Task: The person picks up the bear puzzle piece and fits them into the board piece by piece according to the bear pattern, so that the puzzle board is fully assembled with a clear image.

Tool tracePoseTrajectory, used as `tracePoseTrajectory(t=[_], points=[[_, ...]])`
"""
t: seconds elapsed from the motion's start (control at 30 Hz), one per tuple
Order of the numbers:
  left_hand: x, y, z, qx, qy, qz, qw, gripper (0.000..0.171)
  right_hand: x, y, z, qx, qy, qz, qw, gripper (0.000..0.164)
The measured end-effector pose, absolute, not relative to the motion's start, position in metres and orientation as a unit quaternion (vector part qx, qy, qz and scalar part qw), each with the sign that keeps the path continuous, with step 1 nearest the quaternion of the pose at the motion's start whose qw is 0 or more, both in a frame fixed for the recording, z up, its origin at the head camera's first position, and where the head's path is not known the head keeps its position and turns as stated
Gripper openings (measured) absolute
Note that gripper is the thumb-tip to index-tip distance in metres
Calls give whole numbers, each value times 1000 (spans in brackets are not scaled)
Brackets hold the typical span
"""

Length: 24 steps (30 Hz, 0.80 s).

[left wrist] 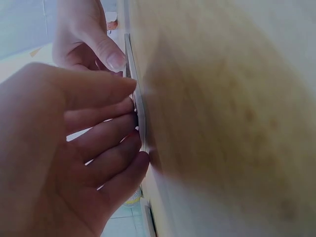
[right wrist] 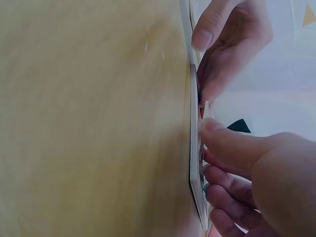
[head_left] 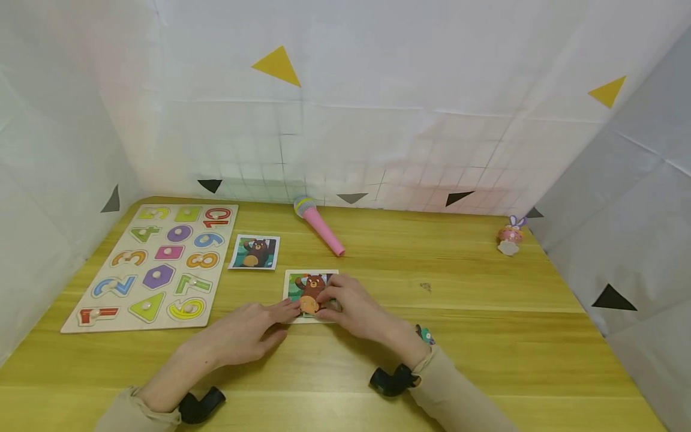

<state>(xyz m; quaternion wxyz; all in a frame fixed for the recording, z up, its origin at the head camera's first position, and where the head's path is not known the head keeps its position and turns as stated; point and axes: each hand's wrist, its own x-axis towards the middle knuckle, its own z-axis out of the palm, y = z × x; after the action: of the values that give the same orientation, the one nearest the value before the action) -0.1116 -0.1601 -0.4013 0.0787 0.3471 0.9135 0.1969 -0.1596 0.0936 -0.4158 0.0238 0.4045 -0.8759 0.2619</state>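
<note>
A bear picture puzzle board [head_left: 294, 285] lies flat on the table between the two hands. My right hand [head_left: 353, 306] pinches a thin puzzle piece [head_left: 309, 306] with the bear's orange belly, tilted over the board's lower middle. Its edge also shows beside the thumb in the right wrist view, as a pale strip [right wrist: 207, 108] above the board [right wrist: 193, 148]. From the left, my left hand [head_left: 245, 333] rests its nearly straight fingertips at the board's left side, by the piece; its thumb stands apart from the fingers.
Behind and left lies a matching bear picture card [head_left: 255, 252]. A wooden number and shape puzzle [head_left: 178, 240] covers the table's left side. Further back is a pink toy microphone [head_left: 323, 231]. At the far right corner stands a small bunny figure [head_left: 510, 236]. White sheeting surrounds the table.
</note>
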Motion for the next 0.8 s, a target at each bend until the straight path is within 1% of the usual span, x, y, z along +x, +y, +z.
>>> tracePoseTrajectory(t=[0.13,0.27,0.37,0.5,0.63,0.8], points=[[-110,-160,-400,330,918,206,80,37,-159,92,-416,406,-876,259,27,20],[-111,-159,-401,341,914,206,72,44,-158,91,-416,405,-877,256,32,19],[-111,-158,-402,354,915,186,55,46,-157,91,-416,408,-876,254,41,20],[-109,-154,-403,352,924,146,35,42,-156,91,-415,414,-873,253,52,20],[-104,-148,-402,346,931,115,19,42,-155,90,-415,401,-879,253,47,20],[-99,-141,-401,352,933,69,-17,41,-155,89,-416,372,-890,260,40,20]])
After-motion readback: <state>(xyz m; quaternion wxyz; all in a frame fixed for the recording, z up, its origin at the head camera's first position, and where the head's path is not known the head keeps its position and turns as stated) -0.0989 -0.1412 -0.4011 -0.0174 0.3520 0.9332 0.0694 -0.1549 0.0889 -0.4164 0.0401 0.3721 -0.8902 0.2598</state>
